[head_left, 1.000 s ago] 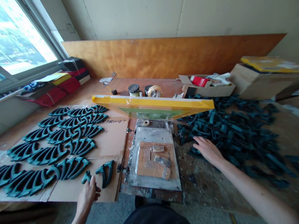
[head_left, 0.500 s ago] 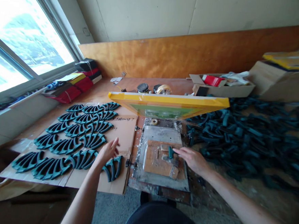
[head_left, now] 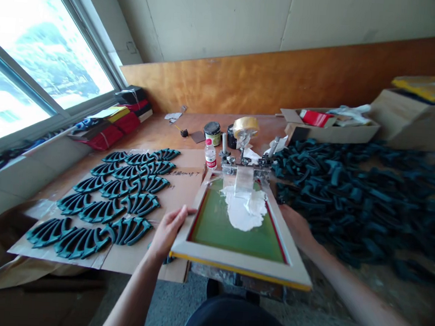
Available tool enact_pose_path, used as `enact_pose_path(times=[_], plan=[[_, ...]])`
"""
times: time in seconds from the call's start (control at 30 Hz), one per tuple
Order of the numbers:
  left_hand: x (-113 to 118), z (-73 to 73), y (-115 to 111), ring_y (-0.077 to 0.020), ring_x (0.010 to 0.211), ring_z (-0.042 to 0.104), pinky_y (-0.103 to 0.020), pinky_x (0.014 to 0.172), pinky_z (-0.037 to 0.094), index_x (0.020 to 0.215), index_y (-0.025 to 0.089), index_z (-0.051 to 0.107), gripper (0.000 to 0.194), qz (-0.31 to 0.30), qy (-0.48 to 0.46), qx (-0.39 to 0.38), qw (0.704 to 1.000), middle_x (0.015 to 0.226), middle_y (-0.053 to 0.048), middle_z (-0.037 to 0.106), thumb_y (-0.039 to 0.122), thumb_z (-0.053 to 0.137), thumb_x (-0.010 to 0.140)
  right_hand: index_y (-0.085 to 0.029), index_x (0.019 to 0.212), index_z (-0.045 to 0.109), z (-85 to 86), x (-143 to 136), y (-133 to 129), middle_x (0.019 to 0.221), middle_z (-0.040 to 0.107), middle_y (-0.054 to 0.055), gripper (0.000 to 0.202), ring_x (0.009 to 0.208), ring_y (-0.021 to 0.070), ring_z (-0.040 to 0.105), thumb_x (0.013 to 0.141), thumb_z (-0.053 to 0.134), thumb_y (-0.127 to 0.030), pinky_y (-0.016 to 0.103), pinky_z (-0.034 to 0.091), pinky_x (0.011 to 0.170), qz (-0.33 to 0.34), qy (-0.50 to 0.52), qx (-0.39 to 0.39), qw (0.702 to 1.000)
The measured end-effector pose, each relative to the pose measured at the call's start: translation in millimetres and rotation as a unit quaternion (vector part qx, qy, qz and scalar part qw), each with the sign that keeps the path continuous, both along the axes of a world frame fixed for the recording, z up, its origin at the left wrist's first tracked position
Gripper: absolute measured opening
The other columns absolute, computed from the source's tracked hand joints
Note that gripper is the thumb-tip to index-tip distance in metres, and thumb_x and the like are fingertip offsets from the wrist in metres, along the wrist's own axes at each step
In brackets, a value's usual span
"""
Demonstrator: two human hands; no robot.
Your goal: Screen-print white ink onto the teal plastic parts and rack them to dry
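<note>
A screen printing frame point(head_left: 197, 243) lies lowered in front of me, with green mesh in a pale border and yellow tape along its near edge. White ink point(head_left: 241, 214) is spread over the mesh, and a flat squeegee-like blade point(head_left: 244, 182) stands in it. My left hand point(head_left: 170, 228) is closed on the frame's left edge. Against the right edge is my right hand point(head_left: 295, 227), its fingers hidden by the frame and blurred. The wooden jig and the dark green handle-shaped piece under the frame are out of sight.
Rows of dark green handle-shaped pieces point(head_left: 89, 241) lie on cardboard point(head_left: 129, 256) at left. A heap of similar pieces point(head_left: 334, 196) covers the right side. Behind the frame stand a clamp point(head_left: 266, 161), a small bottle point(head_left: 210, 155), an ink can point(head_left: 212, 133) and a tape roll point(head_left: 246, 127).
The raised screen frame has swung down toward me over the jig. My left hand moved right to its edge; my right hand left the green piece and moved to the frame's right side.
</note>
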State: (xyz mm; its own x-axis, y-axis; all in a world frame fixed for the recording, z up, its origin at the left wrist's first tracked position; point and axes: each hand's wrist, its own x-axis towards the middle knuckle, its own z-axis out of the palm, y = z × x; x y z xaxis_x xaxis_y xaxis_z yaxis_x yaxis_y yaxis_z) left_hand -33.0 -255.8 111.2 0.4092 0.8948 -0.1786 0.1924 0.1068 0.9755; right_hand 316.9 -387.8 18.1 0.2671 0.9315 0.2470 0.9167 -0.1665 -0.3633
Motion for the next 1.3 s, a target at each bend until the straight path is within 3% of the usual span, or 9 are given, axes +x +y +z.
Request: enact_pose_path(times=[0.17,0.33,0.5,0.67,0.83,1.0,1.1,1.17,1.3], plan=[[-3.8,-90.1,-19.5,-0.0165,0.064,0.06,-0.024,0.059,0.047,0.139,0.016,0.046,0.079,-0.002,0.08,-0.053,0.995,0.068,0.0,0.065,0.056,0.063,0.074,-0.021,0.132,0.046,46.0,-9.1,50.5,0.125,0.053,0.012,0.053,0.112,0.0268,0.054,0.083,0.061,-0.036,0.036,0.05,0.087,0.03,-0.058,0.044,0.997],[-1.5,-121.6,-13.0,-0.0179,0.069,0.062,-0.026,0.064,0.047,0.143,0.017,0.04,0.068,-0.019,0.126,-0.016,0.992,0.075,-0.001,0.068,0.047,0.053,0.083,-0.02,0.101,0.059,57.7,-59.5,83.9,0.096,0.064,0.007,0.02,0.094,0.0222,0.058,0.081,0.062,-0.021,0.031,0.047,0.078,0.117,-0.106,-0.085,0.984],[-4.0,-118.4,-13.0,-0.0217,0.082,0.066,-0.027,0.071,0.048,0.136,0.02,0.049,0.061,-0.005,0.163,-0.014,0.986,0.084,-0.004,0.072,0.047,0.055,0.082,-0.017,0.083,0.06,39.0,-74.1,41.1,0.081,0.062,0.007,0.02,0.083,0.0198,0.055,0.081,0.044,-0.005,0.029,0.043,0.07,0.246,-0.125,-0.074,0.958],[-1.6,-115.5,-15.0,-0.0217,0.082,0.066,-0.028,0.073,0.049,0.133,0.02,0.053,0.057,0.0,0.161,-0.02,0.987,0.087,-0.005,0.072,0.047,0.054,0.082,-0.02,0.078,0.06,48.9,-63.0,19.7,0.078,0.061,0.004,0.017,0.077,0.0175,0.053,0.08,0.048,-0.007,0.028,0.039,0.064,0.358,-0.097,-0.095,0.924],[-2.5,-113.6,-15.0,-0.0212,0.078,0.066,-0.028,0.071,0.05,0.131,0.02,0.054,0.057,0.005,0.152,-0.021,0.988,0.085,-0.004,0.072,0.048,0.056,0.081,-0.018,0.08,0.061,37.0,-68.5,24.9,0.079,0.062,0.005,0.017,0.081,0.0194,0.053,0.083,0.047,-0.008,0.03,0.041,0.067,0.289,-0.106,0.004,0.951],[-2.0,-115.2,-16.6,-0.0206,0.076,0.066,-0.028,0.067,0.05,0.132,0.02,0.053,0.06,0.013,0.111,-0.042,0.993,0.082,-0.004,0.071,0.05,0.057,0.08,-0.016,0.089,0.064,17.0,-73.8,2.0,0.083,0.063,0.007,0.023,0.083,0.02,0.055,0.089,0.042,-0.011,0.032,0.045,0.073,0.331,-0.118,0.057,0.934],[-2.3,-111.1,-16.2,-0.0182,0.066,0.064,-0.025,0.059,0.048,0.135,0.018,0.049,0.068,0.013,0.098,-0.056,0.994,0.072,-0.001,0.068,0.052,0.06,0.078,-0.02,0.099,0.064,35.6,-65.3,19.0,0.088,0.065,0.005,0.016,0.086,0.0192,0.058,0.09,0.051,-0.022,0.031,0.047,0.076,0.28,-0.063,0.009,0.958],[-4.1,-99.7,-14.8,-0.0159,0.06,0.061,-0.024,0.055,0.046,0.139,0.017,0.044,0.076,0.002,0.079,-0.065,0.995,0.068,0.001,0.066,0.054,0.061,0.076,-0.025,0.119,0.059,55.7,-58.9,44.7,0.097,0.066,0.004,0.031,0.09,0.0191,0.059,0.088,0.057,-0.029,0.03,0.047,0.078,0.21,-0.04,-0.012,0.977],[-7.7,-51.1,-9.6,-0.0151,0.063,0.061,-0.022,0.055,0.046,0.133,0.016,0.051,0.073,-0.033,0.032,-0.093,0.995,0.074,-0.001,0.067,0.056,0.065,0.073,-0.034,0.14,0.042,94.6,-37.0,88.9,0.103,0.064,0.004,0.06,0.088,0.0211,0.062,0.084,0.062,-0.043,0.028,0.047,0.069,0.056,-0.064,-0.06,0.995]])
